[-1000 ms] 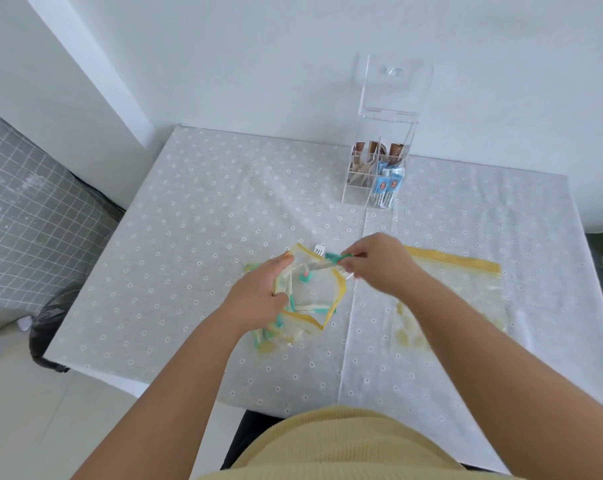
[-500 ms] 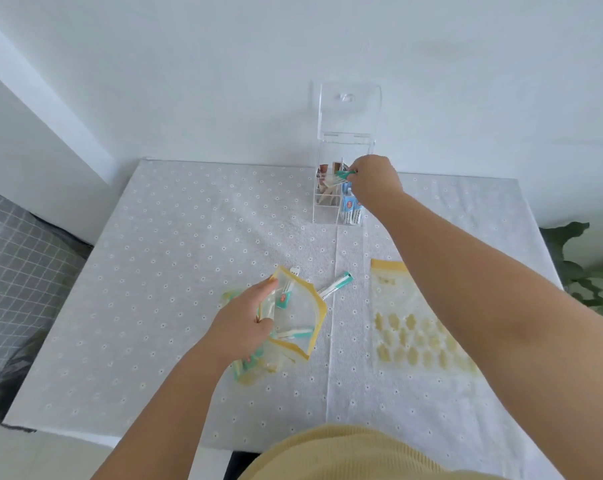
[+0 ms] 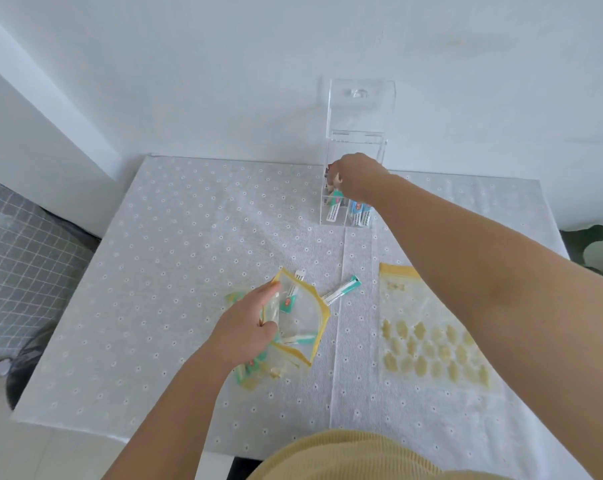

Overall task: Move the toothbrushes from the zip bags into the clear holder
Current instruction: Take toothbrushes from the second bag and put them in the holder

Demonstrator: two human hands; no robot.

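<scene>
light: bright, soft, even daylight | shadows: faint, under the left hand and beside the clear holder | glare: weak on the holder lid | focus: slightly soft everywhere | distortion: wide-angle bending of table edges

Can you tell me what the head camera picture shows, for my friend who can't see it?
A person's right hand reaches into a clear holder at the far side of a table, while the left hand holds open a zip bag of toothbrushes. One toothbrush lies loose beside it, near an emptier bag.
</scene>
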